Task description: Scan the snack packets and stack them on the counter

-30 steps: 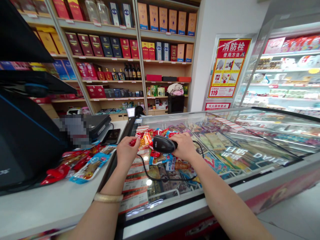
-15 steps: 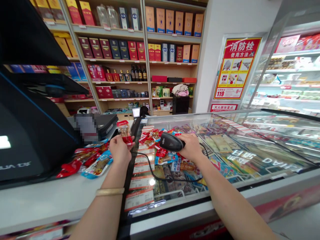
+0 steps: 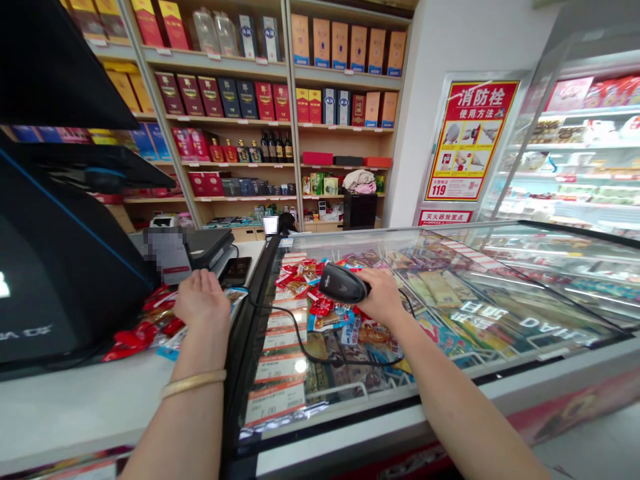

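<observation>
My right hand [image 3: 380,293] grips a black handheld barcode scanner [image 3: 343,283] above the freezer's glass top, its head pointing left. From the scanner a black cord [image 3: 295,323] loops across the glass. Several red and blue snack packets [image 3: 327,313] lie on the glass below it. Over the counter on the left, my left hand [image 3: 203,298] is open, fingers stretched upward, with nothing visible in it. It hovers over or touches a pile of red and blue snack packets [image 3: 135,337], partly covering them; I cannot tell which.
A black checkout terminal [image 3: 65,267] stands at the left, with a blurred card stand [image 3: 170,255] beside it. A dark phone [image 3: 237,270] lies on the white counter [image 3: 100,400]. The glass-topped freezer [image 3: 480,280] stretches right. Shelves of boxes and bottles line the back wall.
My left hand has moved left and down to the packet pile, and the red snack packet it held no longer shows in it. The right hand and scanner stay nearly still.
</observation>
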A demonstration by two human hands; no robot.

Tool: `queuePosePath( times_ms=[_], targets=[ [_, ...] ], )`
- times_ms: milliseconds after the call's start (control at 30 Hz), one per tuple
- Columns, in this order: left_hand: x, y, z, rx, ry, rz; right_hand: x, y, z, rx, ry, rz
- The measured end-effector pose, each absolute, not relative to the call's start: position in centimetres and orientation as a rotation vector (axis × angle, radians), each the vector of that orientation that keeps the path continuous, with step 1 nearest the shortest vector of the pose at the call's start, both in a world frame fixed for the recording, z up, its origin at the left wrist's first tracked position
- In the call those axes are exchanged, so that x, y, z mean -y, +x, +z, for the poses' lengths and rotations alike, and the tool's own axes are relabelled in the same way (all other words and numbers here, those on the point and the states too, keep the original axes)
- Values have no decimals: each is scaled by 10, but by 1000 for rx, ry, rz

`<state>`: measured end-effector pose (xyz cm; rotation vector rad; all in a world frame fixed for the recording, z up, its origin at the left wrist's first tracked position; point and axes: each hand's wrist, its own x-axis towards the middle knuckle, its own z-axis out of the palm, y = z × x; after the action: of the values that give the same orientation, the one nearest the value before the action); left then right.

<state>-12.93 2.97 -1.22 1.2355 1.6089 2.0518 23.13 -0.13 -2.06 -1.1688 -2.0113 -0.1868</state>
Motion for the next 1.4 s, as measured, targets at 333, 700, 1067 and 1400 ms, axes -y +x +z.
queuePosePath(
  times_ms=[333,700,1067,1400],
  targets=[
    [-16,-28,-22,-1940,1931,1221,-3,237,-21,1887,-1243,-264],
    [-17,-18,-33,-2201,2302,778,-6,236,-23,1917,-1209,-203],
    [-15,-34,-14,-1104,911,2042,-5,234,-23,1912,-1199,-220],
    [-1,-49,-1,-304,418,1572,2,232,-20,1983,-939,-168]
  ],
)
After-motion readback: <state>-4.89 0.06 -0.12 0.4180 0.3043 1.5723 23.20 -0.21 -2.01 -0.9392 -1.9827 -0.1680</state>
